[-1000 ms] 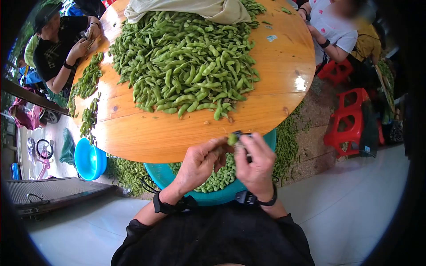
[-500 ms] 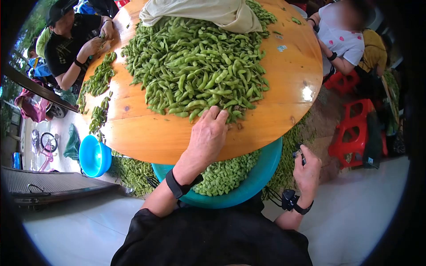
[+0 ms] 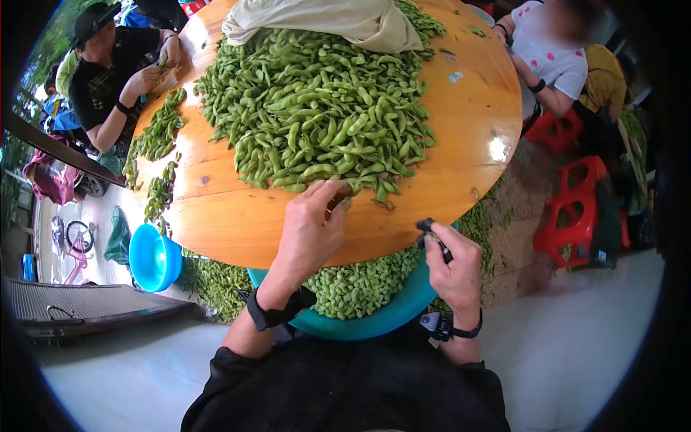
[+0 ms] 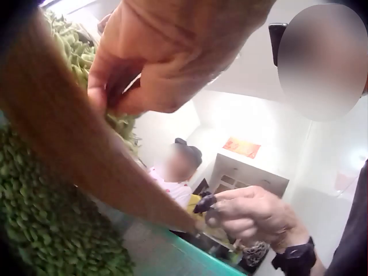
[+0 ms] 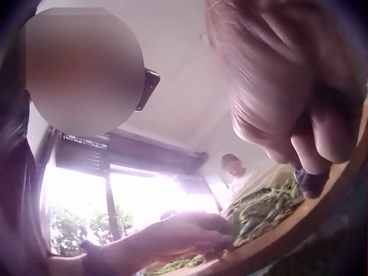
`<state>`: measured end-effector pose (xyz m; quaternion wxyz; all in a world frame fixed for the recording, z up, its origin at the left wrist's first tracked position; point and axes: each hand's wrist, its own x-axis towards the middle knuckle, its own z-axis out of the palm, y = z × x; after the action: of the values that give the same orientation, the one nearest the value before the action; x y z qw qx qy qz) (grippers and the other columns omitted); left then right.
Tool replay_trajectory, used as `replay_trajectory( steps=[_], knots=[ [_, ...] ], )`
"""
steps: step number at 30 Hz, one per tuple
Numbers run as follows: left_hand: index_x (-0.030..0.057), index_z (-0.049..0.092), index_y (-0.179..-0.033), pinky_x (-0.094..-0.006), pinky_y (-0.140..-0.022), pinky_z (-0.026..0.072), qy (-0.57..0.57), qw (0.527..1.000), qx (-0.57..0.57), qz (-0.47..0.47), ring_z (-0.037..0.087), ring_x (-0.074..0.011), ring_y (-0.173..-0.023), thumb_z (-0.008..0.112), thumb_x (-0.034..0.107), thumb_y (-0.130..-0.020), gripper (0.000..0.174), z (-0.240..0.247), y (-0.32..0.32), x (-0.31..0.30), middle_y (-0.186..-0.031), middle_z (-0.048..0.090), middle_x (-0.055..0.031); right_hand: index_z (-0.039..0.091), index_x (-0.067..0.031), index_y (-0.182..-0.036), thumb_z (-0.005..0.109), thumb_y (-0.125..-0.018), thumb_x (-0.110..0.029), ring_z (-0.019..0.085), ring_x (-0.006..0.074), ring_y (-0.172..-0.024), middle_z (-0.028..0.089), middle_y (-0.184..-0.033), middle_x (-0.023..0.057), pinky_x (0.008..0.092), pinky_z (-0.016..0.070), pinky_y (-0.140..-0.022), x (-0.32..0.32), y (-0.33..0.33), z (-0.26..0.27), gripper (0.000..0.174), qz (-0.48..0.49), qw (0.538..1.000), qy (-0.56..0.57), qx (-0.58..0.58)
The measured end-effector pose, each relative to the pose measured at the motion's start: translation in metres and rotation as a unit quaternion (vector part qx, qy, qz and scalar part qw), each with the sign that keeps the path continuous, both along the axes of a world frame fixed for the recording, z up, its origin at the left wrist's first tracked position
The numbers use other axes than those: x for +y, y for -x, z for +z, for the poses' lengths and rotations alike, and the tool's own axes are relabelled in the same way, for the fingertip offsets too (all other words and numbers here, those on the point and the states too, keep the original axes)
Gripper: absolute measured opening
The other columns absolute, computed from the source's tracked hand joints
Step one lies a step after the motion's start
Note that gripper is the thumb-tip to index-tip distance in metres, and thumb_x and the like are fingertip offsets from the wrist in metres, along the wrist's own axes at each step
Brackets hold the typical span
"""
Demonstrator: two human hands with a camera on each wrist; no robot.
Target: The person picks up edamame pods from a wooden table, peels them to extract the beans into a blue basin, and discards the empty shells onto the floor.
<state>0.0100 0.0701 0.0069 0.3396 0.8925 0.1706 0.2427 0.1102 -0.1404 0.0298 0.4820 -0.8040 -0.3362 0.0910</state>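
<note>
A heap of green edamame pods (image 3: 317,108) covers much of the round wooden table. At its near edge is my left hand (image 3: 309,234), thumb and fingers pinching a pod that the fingers largely cover. The same left hand (image 4: 172,54) shows large in the left wrist view, fingertips against pale green pods. My right hand (image 3: 455,270) is raised over the table's near edge at the right, fingers curled round a small black object (image 3: 426,225). That black object (image 4: 204,202) appears at its fingertips in the left wrist view too. Below, shelled beans (image 3: 360,291) lie in a turquoise tub (image 3: 345,330).
A pale cloth (image 3: 324,25) lies on the back of the heap. Smaller rows of pods (image 3: 160,133) run along the table's left side. A blue basin (image 3: 155,258) stands at the left, red stools (image 3: 572,212) at the right. Two people sit across the table.
My left hand reached from over the tub to the heap, then drew back slightly toward me. My right hand swung out to the right, then came back inward and up.
</note>
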Motion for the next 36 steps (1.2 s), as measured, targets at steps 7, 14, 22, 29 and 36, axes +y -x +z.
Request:
replay_trajectory(
  steps=[7,14,22,29,36],
  knots=[
    [-0.0027,0.060,-0.107,-0.0231,-0.056,0.0488,0.567,0.816,-0.046,-0.098,0.061,-0.0101,-0.067,0.062,0.006,-0.095,0.014,0.008,0.009,-0.020,-0.080,0.064,-0.0059,0.060,0.0092,-0.120,0.056,-0.096,-0.004,0.044,0.0024,-0.056,0.052,-0.068,-0.0019,0.0201,0.0378,-0.049,0.035,0.007,0.000,0.027,0.041,0.907,-0.165,0.385],
    [-0.0014,0.061,-0.096,-0.0232,-0.055,0.0476,0.398,0.916,0.000,-0.045,0.060,-0.0072,-0.065,0.063,-0.001,-0.092,0.004,-0.001,0.014,-0.032,-0.077,0.063,-0.0028,0.061,0.0077,-0.118,0.055,-0.098,-0.005,0.042,0.0016,-0.054,0.050,-0.065,-0.0039,0.0191,0.0341,-0.046,0.037,0.002,-0.012,0.025,0.081,0.864,-0.169,0.467],
    [-0.0013,0.061,-0.096,-0.0252,-0.053,0.0481,0.374,0.923,-0.050,-0.073,0.063,-0.0138,-0.062,0.062,-0.004,-0.091,0.006,-0.003,0.019,-0.035,-0.079,0.066,-0.0082,0.061,0.0068,-0.116,0.054,-0.098,-0.003,0.038,0.0017,-0.052,0.047,-0.068,-0.0037,0.0190,0.0292,-0.045,0.036,0.003,-0.015,0.022,0.097,0.871,-0.180,0.447],
    [0.0022,0.060,-0.095,-0.0259,-0.043,0.0398,0.790,0.561,-0.121,-0.213,0.056,-0.0188,-0.051,0.065,0.005,-0.092,0.007,-0.023,0.025,-0.035,-0.073,0.064,-0.0139,0.060,0.0060,-0.115,0.054,-0.098,-0.005,0.037,0.0024,-0.052,0.047,-0.069,-0.0035,0.0202,0.0268,-0.044,0.024,-0.002,-0.020,0.021,0.189,0.736,-0.254,0.599],
    [0.0000,0.060,-0.096,-0.0253,-0.057,0.0505,0.586,0.806,-0.069,-0.032,0.058,-0.0099,-0.061,0.075,0.014,-0.088,0.022,0.012,0.010,-0.039,-0.071,0.061,-0.0065,0.064,0.0059,-0.104,0.061,-0.088,0.001,0.057,0.0152,-0.059,0.059,-0.074,0.0083,0.0298,0.0438,-0.053,0.028,0.006,-0.019,0.017,0.112,0.979,-0.096,0.142]
  ],
)
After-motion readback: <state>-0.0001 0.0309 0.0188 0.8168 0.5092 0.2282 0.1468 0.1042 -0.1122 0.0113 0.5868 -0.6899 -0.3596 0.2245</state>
